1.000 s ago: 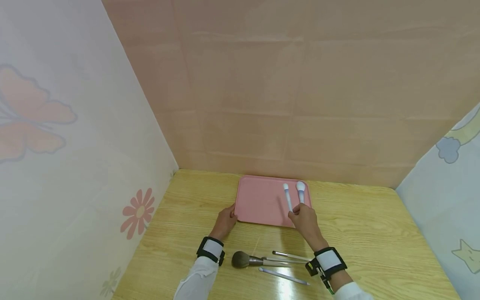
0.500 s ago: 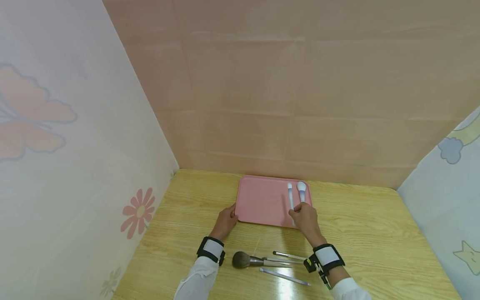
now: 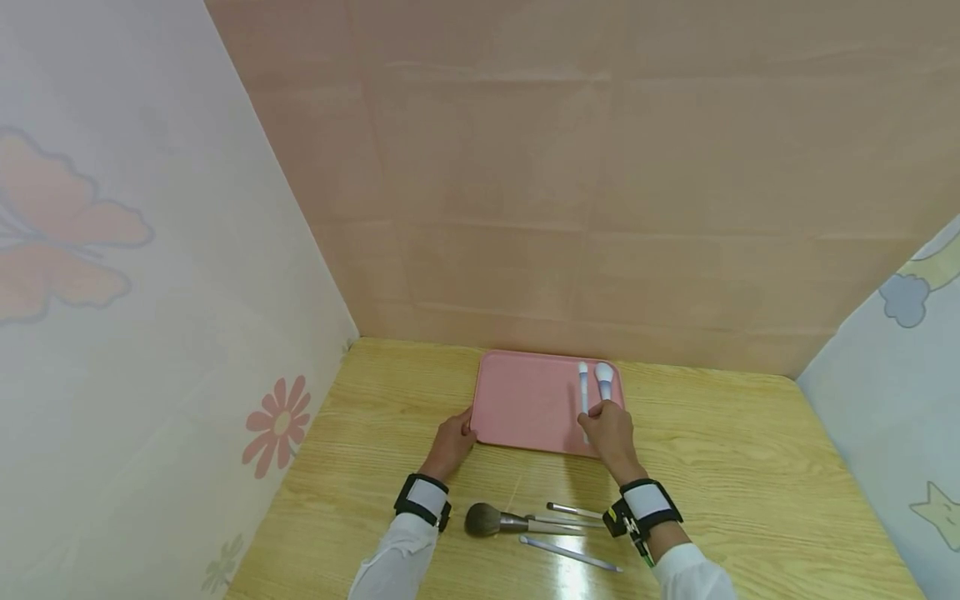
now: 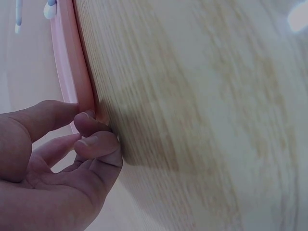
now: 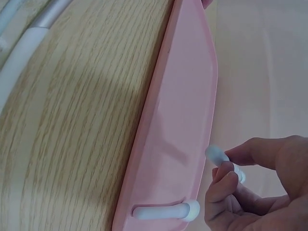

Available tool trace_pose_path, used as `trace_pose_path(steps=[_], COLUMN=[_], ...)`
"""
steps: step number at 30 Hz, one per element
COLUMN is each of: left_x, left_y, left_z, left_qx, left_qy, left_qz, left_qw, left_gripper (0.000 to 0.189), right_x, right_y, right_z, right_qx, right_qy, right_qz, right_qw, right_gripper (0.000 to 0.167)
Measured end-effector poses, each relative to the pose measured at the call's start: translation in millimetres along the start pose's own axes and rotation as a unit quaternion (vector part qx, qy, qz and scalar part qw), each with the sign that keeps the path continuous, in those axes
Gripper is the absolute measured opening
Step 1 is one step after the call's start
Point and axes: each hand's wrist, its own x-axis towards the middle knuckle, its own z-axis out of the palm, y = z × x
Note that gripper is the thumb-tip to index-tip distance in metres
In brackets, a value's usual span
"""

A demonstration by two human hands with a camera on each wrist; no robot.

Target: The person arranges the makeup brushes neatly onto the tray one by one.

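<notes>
The pink tray [image 3: 521, 404] lies at the back of the table. My left hand [image 3: 450, 446] pinches its near left corner, and the left wrist view shows the thumb and fingertips at the tray rim [image 4: 84, 72]. My right hand [image 3: 611, 435] pinches a slim white makeup brush [image 3: 583, 382] between thumb and fingers over the tray's right part, head pointing away. The right wrist view shows the end of this brush [image 5: 216, 154] sticking out past the fingertips. Beside it, a thicker white makeup brush [image 3: 604, 379] with a bluish band lies in the tray, its handle partly hidden by the hand.
Nearer on the wooden table [image 3: 735, 483] lie a big dark fluffy brush [image 3: 483, 519], a small dark-tipped brush [image 3: 573, 509] and a pale purple brush [image 3: 570, 553]. A tan wall covering [image 3: 487, 183] rises behind the tray, with printed panels at both sides.
The slim brush in my right hand has swung from a slant to nearly parallel with the thicker brush, moving slightly right and closer to it. My left hand stays at the tray corner.
</notes>
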Motion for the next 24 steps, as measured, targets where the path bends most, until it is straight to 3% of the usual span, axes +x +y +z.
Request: trace_pose_path(steps=[7,17,24], left_x=[-1.3,-2.4,-1.7], left_y=[0.0,-0.1,-0.8], left_z=[1.7,0.5,1.0], left_qx=[0.008,-0.006,0.01], left_qy=[0.004,0.004,-0.001], left_qz=[0.005,0.004,-0.007], left_qw=[1.0,1.0,0.9999], left_gripper=[0.053,0.052,0.053], right_x=[2.4,8.1,10.3], right_y=[1.7,3.0,4.1], right_z=[1.9,6.5,9.5], right_qx=[-0.003,0.0,-0.016], right_qy=[0.014,0.014,0.006], right_qz=[0.002,0.003,0.016], right_qw=[0.9999,0.9999,0.9997], right_gripper=[0.018,0.018,0.019])
